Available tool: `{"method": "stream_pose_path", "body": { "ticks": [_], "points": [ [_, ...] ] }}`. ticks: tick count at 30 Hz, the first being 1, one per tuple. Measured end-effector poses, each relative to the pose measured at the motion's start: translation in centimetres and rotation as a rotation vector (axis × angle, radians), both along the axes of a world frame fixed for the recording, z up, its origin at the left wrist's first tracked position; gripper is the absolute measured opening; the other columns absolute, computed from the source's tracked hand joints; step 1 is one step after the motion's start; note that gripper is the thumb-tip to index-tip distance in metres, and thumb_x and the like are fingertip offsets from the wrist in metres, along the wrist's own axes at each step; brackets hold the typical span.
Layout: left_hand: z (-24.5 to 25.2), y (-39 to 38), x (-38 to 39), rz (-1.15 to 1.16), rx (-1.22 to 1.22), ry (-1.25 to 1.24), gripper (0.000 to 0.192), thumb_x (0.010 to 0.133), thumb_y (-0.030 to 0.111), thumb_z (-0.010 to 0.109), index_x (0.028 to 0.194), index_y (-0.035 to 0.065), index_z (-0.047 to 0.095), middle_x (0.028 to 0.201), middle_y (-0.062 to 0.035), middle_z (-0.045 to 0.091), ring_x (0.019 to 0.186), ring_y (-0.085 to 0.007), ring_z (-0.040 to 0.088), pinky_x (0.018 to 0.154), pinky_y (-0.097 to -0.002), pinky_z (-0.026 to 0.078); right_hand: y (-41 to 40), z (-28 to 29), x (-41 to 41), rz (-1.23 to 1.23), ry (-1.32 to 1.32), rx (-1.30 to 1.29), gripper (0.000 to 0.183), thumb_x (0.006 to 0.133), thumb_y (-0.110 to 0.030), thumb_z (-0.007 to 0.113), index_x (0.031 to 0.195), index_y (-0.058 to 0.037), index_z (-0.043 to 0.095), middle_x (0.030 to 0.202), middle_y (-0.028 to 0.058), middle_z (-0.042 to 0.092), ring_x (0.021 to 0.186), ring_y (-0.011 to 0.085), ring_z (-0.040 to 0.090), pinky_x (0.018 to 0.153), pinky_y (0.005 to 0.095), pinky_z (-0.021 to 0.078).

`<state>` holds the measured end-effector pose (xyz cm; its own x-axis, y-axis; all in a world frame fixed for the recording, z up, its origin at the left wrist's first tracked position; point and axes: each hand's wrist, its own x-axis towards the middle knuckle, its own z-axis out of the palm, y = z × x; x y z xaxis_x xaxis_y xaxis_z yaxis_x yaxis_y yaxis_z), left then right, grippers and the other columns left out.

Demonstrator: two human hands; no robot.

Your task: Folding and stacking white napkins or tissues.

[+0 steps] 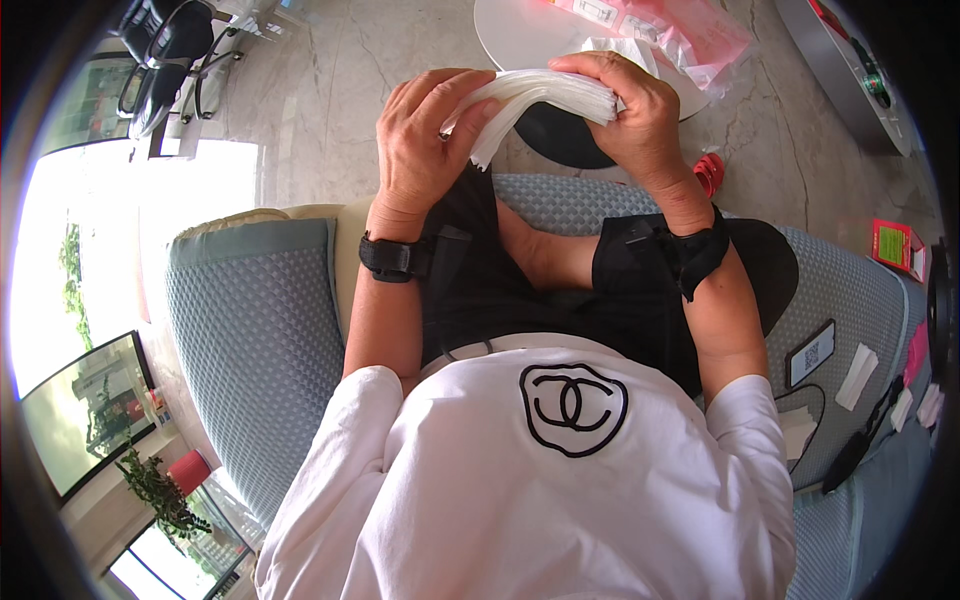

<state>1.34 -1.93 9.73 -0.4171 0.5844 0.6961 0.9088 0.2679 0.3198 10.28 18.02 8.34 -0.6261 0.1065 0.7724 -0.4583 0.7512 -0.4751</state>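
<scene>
Both hands hold one thick stack of thin white sheets, likely paper tissues [547,88], bent into an arch above my crossed legs. My left hand [435,124] grips the stack's left end, fingers on top and thumb along the near side; the loose edges there fan downward. The other end is pinched in my right hand [630,105], whose fingertips lie on its upper edge. Behind the right hand, a white crumpled piece [622,54] and a pink printed plastic package [675,34] lie on a round white table [510,34]. Black straps circle both wrists.
I sit on a sofa with a blue-grey quilted cover [247,322]. At the right lie a phone [811,352], folded white tissues [856,376], a cable and a red box [896,247]. A red shoe [709,174] is on the marble floor; a black office chair [169,52] stands at the upper left.
</scene>
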Motion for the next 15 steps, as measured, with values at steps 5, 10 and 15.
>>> {"method": "stream_pose_path", "body": {
  "ticks": [5,10,15],
  "points": [
    [-0.17,0.11,0.08,0.017,0.033,0.005,0.021,0.080,0.016,0.071,0.100,0.0095,0.068,0.094,-0.0053,0.068,0.082,-0.0223,0.065,0.073,-0.0326,0.051,0.01,-0.16,-0.07,0.004,-0.002,0.020,0.038,0.066,0.011,0.069,0.097,-0.0094,0.068,0.092,0.0055,0.069,0.083,0.0216,0.069,0.069,0.0276,0.0558],
    [0.15,0.21,0.24,0.014,0.009,0.070,0.023,0.080,0.016,0.072,0.102,0.0092,0.069,0.096,-0.0073,0.068,0.083,-0.0223,0.066,0.069,-0.0310,0.053,-0.28,-0.17,0.09,0.016,-0.019,0.017,0.035,0.067,0.009,0.071,0.097,-0.0091,0.068,0.093,0.0055,0.070,0.083,0.0224,0.069,0.070,0.0282,0.0559],
    [0.00,0.12,0.34,0.027,0.015,0.045,0.023,0.077,0.018,0.072,0.098,0.0116,0.068,0.093,-0.0019,0.068,0.084,-0.0212,0.064,0.077,-0.0341,0.049,-0.26,-0.20,0.06,0.021,-0.012,0.035,0.035,0.067,0.008,0.072,0.098,-0.0089,0.068,0.093,0.0056,0.070,0.083,0.0227,0.069,0.070,0.0282,0.0558]
  ]
}}
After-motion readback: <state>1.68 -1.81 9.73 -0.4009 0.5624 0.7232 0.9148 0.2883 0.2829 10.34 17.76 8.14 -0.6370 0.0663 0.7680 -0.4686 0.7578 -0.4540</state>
